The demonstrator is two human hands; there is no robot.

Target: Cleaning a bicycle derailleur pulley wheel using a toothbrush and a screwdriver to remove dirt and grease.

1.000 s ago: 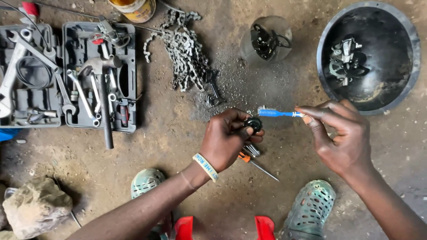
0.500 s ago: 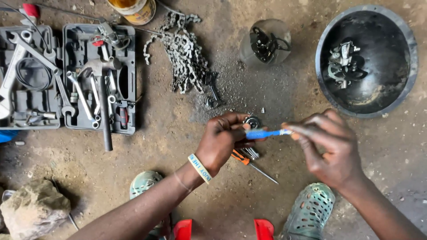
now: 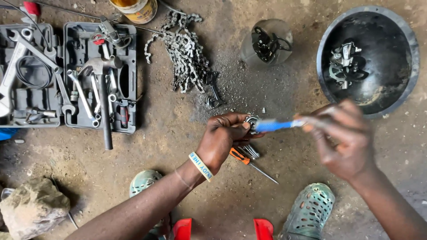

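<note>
My left hand [image 3: 224, 138] grips a small round metal part [image 3: 252, 122] between thumb and fingers above the dirt floor. My right hand [image 3: 344, 140], blurred by motion, holds a blue-handled brush [image 3: 275, 126] whose tip rests against that part. Under my left hand an orange-handled screwdriver [image 3: 249, 162] lies on the ground. A wristband circles my left wrist.
An open grey tool case [image 3: 71, 75] with wrenches and a hammer lies at left. A bicycle chain [image 3: 184, 53], a clear cup with a black part [image 3: 267, 42], a black bowl [image 3: 407, 66] holding a derailleur, a can [image 3: 135, 9], a rock [image 3: 33, 206]. My sandalled feet [image 3: 309, 213] are below.
My right hand with the brush has shifted slightly right and down and is blurred, stroking at the part. My left hand keeps its hold in nearly the same place.
</note>
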